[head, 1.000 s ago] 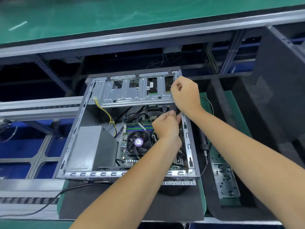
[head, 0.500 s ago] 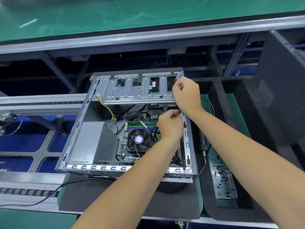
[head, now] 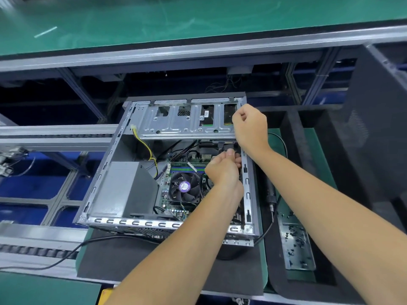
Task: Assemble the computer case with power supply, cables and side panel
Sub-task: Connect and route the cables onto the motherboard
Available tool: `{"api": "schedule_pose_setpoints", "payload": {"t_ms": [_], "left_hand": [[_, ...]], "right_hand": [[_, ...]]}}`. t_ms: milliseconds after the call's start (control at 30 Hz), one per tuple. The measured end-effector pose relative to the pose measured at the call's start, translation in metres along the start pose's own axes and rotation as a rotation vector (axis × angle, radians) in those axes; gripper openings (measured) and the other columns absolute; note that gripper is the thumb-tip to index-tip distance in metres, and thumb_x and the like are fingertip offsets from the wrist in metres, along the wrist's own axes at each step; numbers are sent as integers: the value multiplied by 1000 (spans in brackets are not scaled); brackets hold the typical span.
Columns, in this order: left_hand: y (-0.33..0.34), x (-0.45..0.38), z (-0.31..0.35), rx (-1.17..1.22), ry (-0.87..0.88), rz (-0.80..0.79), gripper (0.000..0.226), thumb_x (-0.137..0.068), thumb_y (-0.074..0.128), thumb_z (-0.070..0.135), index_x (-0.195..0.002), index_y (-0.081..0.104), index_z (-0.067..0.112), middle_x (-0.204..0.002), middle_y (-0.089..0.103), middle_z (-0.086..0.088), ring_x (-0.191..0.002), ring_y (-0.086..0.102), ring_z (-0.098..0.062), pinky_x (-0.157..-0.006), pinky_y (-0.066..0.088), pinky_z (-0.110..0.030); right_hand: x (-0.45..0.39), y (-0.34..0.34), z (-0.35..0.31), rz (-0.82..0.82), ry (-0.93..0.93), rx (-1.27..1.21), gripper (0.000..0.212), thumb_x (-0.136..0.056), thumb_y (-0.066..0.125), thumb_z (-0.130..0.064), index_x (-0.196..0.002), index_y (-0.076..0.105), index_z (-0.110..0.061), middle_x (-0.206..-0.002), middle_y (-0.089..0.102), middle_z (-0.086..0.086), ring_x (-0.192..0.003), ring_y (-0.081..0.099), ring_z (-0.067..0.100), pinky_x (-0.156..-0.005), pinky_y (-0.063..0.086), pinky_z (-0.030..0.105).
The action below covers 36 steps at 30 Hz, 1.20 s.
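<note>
Left hand (head: 223, 168) pinches a black cable connector (head: 228, 147) inside the open grey steel computer case (head: 167, 224) lying on the desk. Its socket, I judge, sits at twelve o'clock from my fingertips, under the silver perforated drive cage (head: 187, 122), so the push runs straight away from me. My right hand (head: 250, 126), curled, grips the cage's right end, just beside.

Single head-worn view, looking forward and steeply down, close over the open computer case (head: 110, 172)
</note>
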<state>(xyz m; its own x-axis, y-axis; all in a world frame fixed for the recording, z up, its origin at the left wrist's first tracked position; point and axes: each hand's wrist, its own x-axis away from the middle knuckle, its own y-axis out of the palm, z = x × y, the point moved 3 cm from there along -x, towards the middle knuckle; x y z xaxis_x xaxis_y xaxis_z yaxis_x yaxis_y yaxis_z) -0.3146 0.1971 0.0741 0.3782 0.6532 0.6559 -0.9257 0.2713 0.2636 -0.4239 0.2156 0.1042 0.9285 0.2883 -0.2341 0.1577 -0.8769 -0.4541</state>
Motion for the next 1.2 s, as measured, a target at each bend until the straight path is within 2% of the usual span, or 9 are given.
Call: {"api": "schedule_pose_setpoints", "payload": {"t_ms": [133,333,500,600,667,733,867,1067,1200], "left_hand": [[2,-3,0,20,-9,19,9,-89,66,5,-83,64,11,-69,64,-6,-46,50,-8,-57,49,-25],[2,-7,-2,-31,2,60,6,-89,67,10,-85,67,14,-66,64,-2,-47,48,-8,-53,45,-23],[-1,-7,-4,-15,4,70,12,-87,69,6,-98,69,11,-94,70,-3,-81,65,-13,-88,52,-31],[0,-8,-4,-9,-1,48,25,-87,69,6,-112,67,7,-84,65,7,-74,59,-1,-83,46,-24],[1,-8,-5,-2,0,24,25,-88,68,7,-113,67,8,-79,64,8,-75,60,-2,-87,48,-25],[0,-7,-5,-20,22,15,20,-88,68,7,-107,68,9,-73,65,10,-68,61,1,-79,49,-19],[-2,-4,2,-89,158,50,10,-85,71,6,-79,69,14,-58,67,13,-54,63,5,-50,45,-7],[1,0,13,-355,372,-25,22,-88,65,6,-96,52,22,-65,60,6,-63,57,-6,-65,45,-25],[5,3,26,-688,666,-229,29,-88,61,2,-98,65,28,-77,66,12,-82,64,-13,-78,50,-31]], "right_hand": [[-1,1,2,-9,10,-10,20,-93,47,-6,-77,57,-3,-71,54,3,-67,45,13,-61,40,34],[-1,0,2,-3,25,-42,19,-93,47,-6,-75,56,-6,-69,53,0,-66,44,12,-61,39,32],[-1,0,2,0,20,-47,19,-93,47,-5,-80,59,1,-74,59,10,-71,48,16,-64,45,38],[-2,0,2,2,18,-48,19,-94,47,-5,-80,59,0,-73,57,8,-72,48,16,-64,45,39],[-2,0,3,-1,15,-42,19,-94,47,-6,-80,59,-1,-72,56,6,-72,48,16,-64,45,38],[-2,0,3,-2,10,-40,19,-94,48,-5,-79,59,-1,-71,55,5,-71,48,15,-64,44,36],[-2,0,2,2,6,-34,19,-94,48,-5,-79,59,0,-71,56,7,-68,46,15,-63,43,34],[-2,-1,1,0,-7,-15,19,-94,49,-4,-81,60,2,-75,60,14,-70,48,18,-65,44,38],[-1,-2,-1,-3,0,-14,19,-94,48,-3,-80,59,3,-75,58,14,-74,47,19,-68,43,39]]}}
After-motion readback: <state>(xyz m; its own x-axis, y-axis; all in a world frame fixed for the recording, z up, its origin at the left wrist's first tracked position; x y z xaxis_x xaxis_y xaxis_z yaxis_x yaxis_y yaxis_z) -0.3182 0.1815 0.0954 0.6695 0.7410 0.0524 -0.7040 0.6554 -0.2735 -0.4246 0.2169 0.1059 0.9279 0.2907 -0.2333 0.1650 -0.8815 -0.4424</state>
